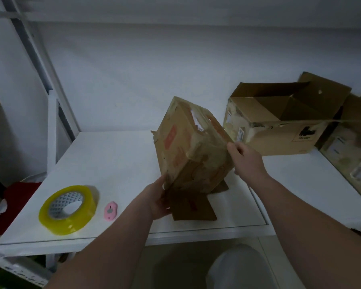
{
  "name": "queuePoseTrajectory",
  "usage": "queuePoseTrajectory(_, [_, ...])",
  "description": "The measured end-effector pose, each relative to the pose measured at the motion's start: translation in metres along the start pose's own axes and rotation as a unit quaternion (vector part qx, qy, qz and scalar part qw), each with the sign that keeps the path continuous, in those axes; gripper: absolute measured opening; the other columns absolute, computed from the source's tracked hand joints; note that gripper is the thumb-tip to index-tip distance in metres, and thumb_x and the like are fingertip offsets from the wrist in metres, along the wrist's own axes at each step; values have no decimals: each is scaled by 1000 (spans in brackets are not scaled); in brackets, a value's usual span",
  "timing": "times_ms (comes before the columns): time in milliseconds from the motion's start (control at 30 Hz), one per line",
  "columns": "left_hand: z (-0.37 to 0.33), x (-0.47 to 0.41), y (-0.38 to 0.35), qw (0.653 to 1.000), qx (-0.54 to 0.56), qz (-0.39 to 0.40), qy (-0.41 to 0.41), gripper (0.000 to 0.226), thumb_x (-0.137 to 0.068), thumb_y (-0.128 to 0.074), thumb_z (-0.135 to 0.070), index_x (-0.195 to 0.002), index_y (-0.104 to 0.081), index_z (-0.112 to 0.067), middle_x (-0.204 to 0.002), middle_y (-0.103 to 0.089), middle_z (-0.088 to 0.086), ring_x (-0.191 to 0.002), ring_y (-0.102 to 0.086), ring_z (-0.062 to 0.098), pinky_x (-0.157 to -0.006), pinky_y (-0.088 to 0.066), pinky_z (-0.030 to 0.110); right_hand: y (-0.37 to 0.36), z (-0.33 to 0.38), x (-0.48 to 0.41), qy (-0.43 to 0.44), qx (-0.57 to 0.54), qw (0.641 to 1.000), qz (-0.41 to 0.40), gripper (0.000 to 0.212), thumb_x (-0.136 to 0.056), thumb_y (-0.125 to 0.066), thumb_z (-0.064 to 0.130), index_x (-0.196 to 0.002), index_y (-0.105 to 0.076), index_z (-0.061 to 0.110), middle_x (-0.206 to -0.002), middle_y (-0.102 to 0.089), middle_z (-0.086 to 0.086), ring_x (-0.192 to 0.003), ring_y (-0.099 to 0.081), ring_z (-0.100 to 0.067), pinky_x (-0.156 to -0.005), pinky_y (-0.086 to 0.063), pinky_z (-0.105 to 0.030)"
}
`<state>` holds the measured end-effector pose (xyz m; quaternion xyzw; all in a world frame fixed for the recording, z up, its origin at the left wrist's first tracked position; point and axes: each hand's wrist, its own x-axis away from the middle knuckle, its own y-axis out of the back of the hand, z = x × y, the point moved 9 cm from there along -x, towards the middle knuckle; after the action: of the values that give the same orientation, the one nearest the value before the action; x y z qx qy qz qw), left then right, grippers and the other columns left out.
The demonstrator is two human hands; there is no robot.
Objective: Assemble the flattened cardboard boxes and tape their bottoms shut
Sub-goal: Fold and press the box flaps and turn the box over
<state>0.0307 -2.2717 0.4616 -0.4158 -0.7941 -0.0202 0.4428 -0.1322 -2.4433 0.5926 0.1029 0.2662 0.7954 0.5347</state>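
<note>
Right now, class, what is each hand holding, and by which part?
Both hold the tilted cardboard box: left hand at its lower corner, right hand at its right edge.

Dim, bluish-grey indoor light, flat and even, source not visible. Soft shadow under the tilted cardboard box (188,147) on the white table (117,159); weak sheen on the tape roll (68,209). Focus soft throughout, grainy in dark corners; wide-angle bending of the metal frame (40,65) at the left edge.
</note>
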Motion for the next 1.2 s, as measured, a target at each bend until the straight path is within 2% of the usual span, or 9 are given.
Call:
queuePoseTrajectory(267, [-49, 17, -4, 992, 61, -51, -94, 52, -94, -44, -55, -112, -61, -9, -103, -71, 15, -93, -67, 34, -76, -56, 47, -29, -39, 19, -207, -246, 946, 34, 21, -91, -59, 36, -96, -60, 16, -109, -61, -7, -97, -64, -28, -77, -58, -39])
queuePoseTrajectory(433, [-121, 71, -2, 943, -2, -49, -330, 30, -98, -52, -30, -125, -62, -21, -118, -67, 4, -105, -65, 24, -92, -53, 42, -56, -23, 43, -255, -285, 911, 151, 27, -94, -54, 36, -111, -60, 16, -113, -62, -2, -102, -62, -31, -75, -55, -39])
queuePoseTrajectory(567, [-165, 136, -12, 821, -165, -160, -522, 27, -92, -59, -11, -115, -69, -22, -112, -64, -7, -109, -59, 13, -97, -44, 24, -58, -18, 57, -288, -286, 905, 129, 32, -97, -50, 35, -118, -55, 12, -119, -59, -7, -103, -59, -34, -79, -53, -42])
queuePoseTrajectory(667, [-153, 154, -42, 672, -423, -174, -582, 23, -93, -58, -22, -109, -72, -29, -111, -68, -7, -106, -60, 17, -101, -42, 45, -17, -28, 56, -265, -244, 931, -61, 46, -93, -54, 20, -137, -42, 16, -129, -52, -12, -97, -56, -30, -80, -52, -41])
queuePoseTrajectory(767, [-114, 167, -75, 463, -572, -91, -671, 21, -88, -59, -23, -100, -75, -29, -89, -71, -5, -86, -65, 24, -92, -41, 62, 26, 14, 61, -33, 24, 986, -160, 89, -83, -70, 22, -151, -14, 25, -147, -37, -8, -114, -52, -33, -83, -48, -34])
queuePoseTrajectory(867, [-75, 173, -98, 298, -655, -33, -694, 32, -71, -79, -9, -94, -75, -32, -82, -67, -3, -86, -66, 22, -96, -29, 76, 19, 57, 74, 179, 233, 950, -104, 116, -73, -79, 36, -147, 9, 39, -160, 8, 1, -147, -3, -29, -114, -16, -46])
queuePoseTrajectory(933, [-56, 180, -108, 207, -682, -5, -701, 46, -58, -86, -10, -96, -74, -33, -89, -69, -1, -94, -67, 25, -88, -28, 81, 17, 64, 80, 228, 313, 919, -77, 116, -67, -82, 41, -148, 2, 38, -160, -8, -5, -146, -5, -31, -114, 0, -49])
queuePoseTrajectory(1067, [-45, 169, -113, 159, -745, 43, -647, 62, -55, -87, -4, -107, -69, -33, -113, -68, 0, -117, -59, 31, -83, -24, 83, 38, 71, 95, 255, 362, 891, -97, 76, -61, -88, 25, -127, -51, 23, -108, -59, -4, -108, -53, -28, -112, -27, -44])
queuePoseTrajectory(1200, [-40, 138, -124, 177, -806, 62, -562, 47, -88, -61, -3, -125, -62, -32, -146, -43, -10, -139, -35, 24, -113, -12, 51, 62, 72, 117, 309, 397, 851, -151, 39, -52, -84, -2, -82, -66, 13, -72, -55, -3, -67, -52, -23, -45, -36, -25])
